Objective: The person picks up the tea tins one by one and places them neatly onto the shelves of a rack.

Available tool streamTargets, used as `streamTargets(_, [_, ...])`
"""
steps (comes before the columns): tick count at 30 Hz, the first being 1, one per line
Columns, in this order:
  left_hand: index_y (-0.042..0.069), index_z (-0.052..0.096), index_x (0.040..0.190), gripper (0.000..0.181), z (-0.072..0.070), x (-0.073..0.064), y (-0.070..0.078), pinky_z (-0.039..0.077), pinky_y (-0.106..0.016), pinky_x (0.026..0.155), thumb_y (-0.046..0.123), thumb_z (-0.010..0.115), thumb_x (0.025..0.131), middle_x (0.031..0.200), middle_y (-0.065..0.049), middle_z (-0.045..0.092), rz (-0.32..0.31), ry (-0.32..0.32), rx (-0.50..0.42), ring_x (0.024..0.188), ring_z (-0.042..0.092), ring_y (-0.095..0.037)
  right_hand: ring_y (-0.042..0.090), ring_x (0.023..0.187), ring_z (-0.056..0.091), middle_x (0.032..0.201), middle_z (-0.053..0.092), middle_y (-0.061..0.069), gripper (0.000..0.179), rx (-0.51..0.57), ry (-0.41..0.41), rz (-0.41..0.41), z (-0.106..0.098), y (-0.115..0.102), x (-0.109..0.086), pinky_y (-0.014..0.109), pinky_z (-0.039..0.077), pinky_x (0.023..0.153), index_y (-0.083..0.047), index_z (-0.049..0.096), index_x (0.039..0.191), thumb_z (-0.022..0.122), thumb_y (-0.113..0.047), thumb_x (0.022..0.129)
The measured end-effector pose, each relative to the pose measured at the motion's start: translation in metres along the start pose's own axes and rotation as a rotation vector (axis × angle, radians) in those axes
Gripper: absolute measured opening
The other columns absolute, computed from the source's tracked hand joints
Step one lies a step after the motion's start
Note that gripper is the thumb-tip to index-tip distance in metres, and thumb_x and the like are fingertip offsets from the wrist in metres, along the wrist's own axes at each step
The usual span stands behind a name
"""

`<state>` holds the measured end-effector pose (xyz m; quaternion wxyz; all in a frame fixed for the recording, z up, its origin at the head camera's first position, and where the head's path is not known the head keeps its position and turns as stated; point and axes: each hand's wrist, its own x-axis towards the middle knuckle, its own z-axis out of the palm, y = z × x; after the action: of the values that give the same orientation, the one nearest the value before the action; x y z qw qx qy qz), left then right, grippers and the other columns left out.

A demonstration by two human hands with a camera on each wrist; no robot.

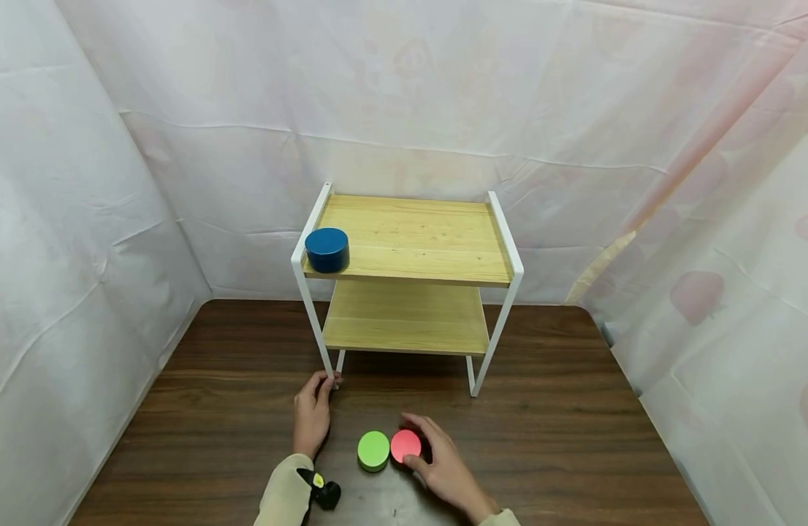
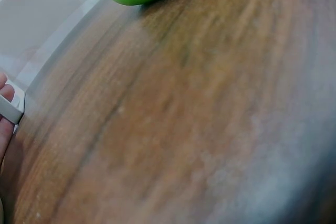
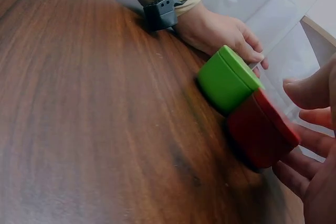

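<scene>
A small wooden shelf with a white frame stands on the table. My left hand grips the foot of its front left leg; the left wrist view shows fingers around the white foot. Nearer me, a round green tin and a round red tin sit side by side on the tabletop. My right hand is spread around the red tin, its thumb apart from the lid in the right wrist view. Whether its fingers touch the tin's far side I cannot tell.
A larger blue round tin rests at the front left corner of the upper board. Below it is a second board. Pale printed cloth hangs behind and along both sides of the dark wooden table.
</scene>
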<state>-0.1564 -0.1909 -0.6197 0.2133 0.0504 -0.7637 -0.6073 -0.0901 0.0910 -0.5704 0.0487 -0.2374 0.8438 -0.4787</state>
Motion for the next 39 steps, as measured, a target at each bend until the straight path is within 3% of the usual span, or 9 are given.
streamTargets(6, [-0.002,0.074,0.112,0.022,0.002,-0.003,0.006,0.047,-0.005,0.087,0.011,0.056,0.110,0.107,-0.020,0.079,-0.038,0.007,0.018,0.110,0.074,-0.038,0.025,0.133,0.061,0.145,0.063,0.004,0.061,-0.047,-0.003,0.033,0.004,0.000,-0.005,0.039,0.049,0.111,-0.013,0.056,0.151,0.079,-0.018,0.095])
streamTargets(12, [-0.005,0.073,0.113,0.023,0.000,-0.007,0.035,0.056,-0.020,0.090,0.010,0.055,0.110,0.107,-0.021,0.078,-0.025,-0.011,0.033,0.107,0.073,-0.040,0.024,0.131,0.062,0.142,0.065,0.003,0.064,-0.046,0.030,0.009,0.007,0.001,-0.007,0.037,0.049,0.111,-0.014,0.057,0.150,0.082,-0.013,0.091])
streamTargets(15, [-0.004,0.073,0.113,0.022,-0.001,-0.008,0.040,0.057,-0.023,0.090,0.010,0.055,0.110,0.107,-0.021,0.078,-0.023,-0.010,0.036,0.107,0.073,-0.039,0.026,0.133,0.061,0.144,0.064,0.001,0.065,-0.053,0.026,0.027,0.008,0.002,-0.009,0.041,0.048,0.112,-0.016,0.057,0.150,0.083,-0.014,0.090])
streamTargets(20, [-0.004,0.073,0.112,0.023,0.000,-0.007,0.038,0.055,-0.018,0.090,0.010,0.055,0.110,0.107,-0.021,0.078,-0.037,-0.007,0.029,0.107,0.075,-0.033,0.026,0.134,0.060,0.145,0.064,0.000,0.067,-0.079,0.038,0.037,0.010,0.003,-0.011,0.046,0.048,0.111,-0.018,0.058,0.149,0.084,-0.013,0.089])
streamTargets(31, [-0.005,0.073,0.111,0.022,0.000,-0.008,0.038,0.051,-0.011,0.088,0.009,0.056,0.110,0.107,-0.025,0.077,-0.027,-0.001,0.014,0.106,0.075,-0.028,0.024,0.134,0.061,0.142,0.065,-0.001,0.066,-0.026,0.056,0.038,0.012,0.005,-0.012,0.037,0.047,0.113,-0.017,0.058,0.149,0.084,-0.011,0.088])
streamTargets(39, [-0.002,0.073,0.112,0.021,0.003,-0.003,0.008,0.048,-0.006,0.088,0.009,0.055,0.110,0.110,-0.029,0.075,-0.039,0.013,0.020,0.105,0.075,-0.022,0.026,0.137,0.060,0.145,0.064,-0.002,0.066,0.010,0.084,0.050,0.015,0.006,-0.015,0.033,0.045,0.116,-0.018,0.058,0.149,0.084,-0.011,0.088])
